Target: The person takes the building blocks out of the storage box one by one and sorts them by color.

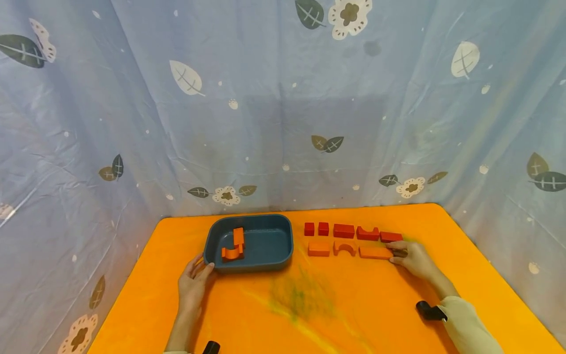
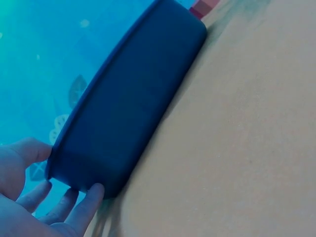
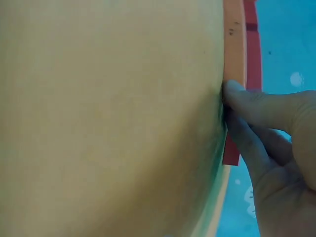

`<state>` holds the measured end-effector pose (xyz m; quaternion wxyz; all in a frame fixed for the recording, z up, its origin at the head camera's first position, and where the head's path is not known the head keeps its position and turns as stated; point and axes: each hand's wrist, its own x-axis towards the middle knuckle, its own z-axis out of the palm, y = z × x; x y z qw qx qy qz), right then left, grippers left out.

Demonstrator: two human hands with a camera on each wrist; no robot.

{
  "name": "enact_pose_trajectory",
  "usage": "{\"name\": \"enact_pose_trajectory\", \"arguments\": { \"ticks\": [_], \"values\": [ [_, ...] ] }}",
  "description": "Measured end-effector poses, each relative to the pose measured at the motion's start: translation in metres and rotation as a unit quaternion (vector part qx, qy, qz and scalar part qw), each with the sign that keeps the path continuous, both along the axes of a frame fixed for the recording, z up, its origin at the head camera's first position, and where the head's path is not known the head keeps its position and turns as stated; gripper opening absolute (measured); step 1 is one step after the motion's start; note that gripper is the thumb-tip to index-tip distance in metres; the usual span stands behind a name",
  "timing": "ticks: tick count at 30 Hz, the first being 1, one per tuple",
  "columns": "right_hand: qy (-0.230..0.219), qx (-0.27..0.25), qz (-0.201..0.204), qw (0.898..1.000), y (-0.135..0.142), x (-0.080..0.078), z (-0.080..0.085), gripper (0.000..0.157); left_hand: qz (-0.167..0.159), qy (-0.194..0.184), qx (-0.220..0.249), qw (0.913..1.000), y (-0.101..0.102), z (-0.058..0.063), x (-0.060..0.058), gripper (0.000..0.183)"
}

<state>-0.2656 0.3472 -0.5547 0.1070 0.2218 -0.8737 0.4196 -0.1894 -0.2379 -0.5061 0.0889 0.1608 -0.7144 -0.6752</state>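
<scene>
A dark blue tray [image 1: 277, 264] stands at the left of the table. My left hand [image 1: 193, 283] holds its near-left corner, fingertips spread along rim and wall; the left wrist view shows the tray's outer wall [image 2: 123, 103]. Inside lie an upright-looking orange block [image 1: 239, 236] and an orange arch block [image 1: 231, 253], close together. At the right, my right hand [image 1: 413, 258] pinches the right end of a long flat orange block [image 1: 373, 252], which rests on the table. In the right wrist view, the thumb lies against that long block [image 3: 234, 44]; part of its end is hidden.
Left of the long block lie an orange arch [image 1: 345, 247] and an orange rectangular block [image 1: 319, 249]. Behind them runs a red row: two cubes [image 1: 309, 229], a rectangular block [image 1: 344, 230], a notched block [image 1: 368, 233] and another rectangular block [image 1: 391, 237]. A patterned curtain [image 1: 283, 123] surrounds the table.
</scene>
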Motion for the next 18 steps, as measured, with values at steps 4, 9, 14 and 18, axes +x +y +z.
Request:
{"name": "enact_pose_trajectory", "arguments": {
  "ticks": [4,9,14,18],
  "values": [
    [-0.024,0.102,-0.043,0.994,-0.038,0.033,0.06,0.031,0.002,-0.002,-0.002,1.0,0.002,0.0,0.0,0.058],
    [0.008,0.122,-0.033,0.992,-0.027,0.024,0.05,0.036,0.004,-0.003,-0.006,1.0,0.001,0.001,0.001,0.058],
    [0.026,0.145,-0.057,0.988,-0.029,0.017,0.058,0.04,0.002,0.004,0.0,1.0,0.001,0.001,0.0,0.056],
    [0.026,0.155,-0.062,0.986,-0.051,0.014,0.085,0.035,0.003,0.01,0.008,0.9999,0.0,-0.001,-0.001,0.055]
  ]
}}
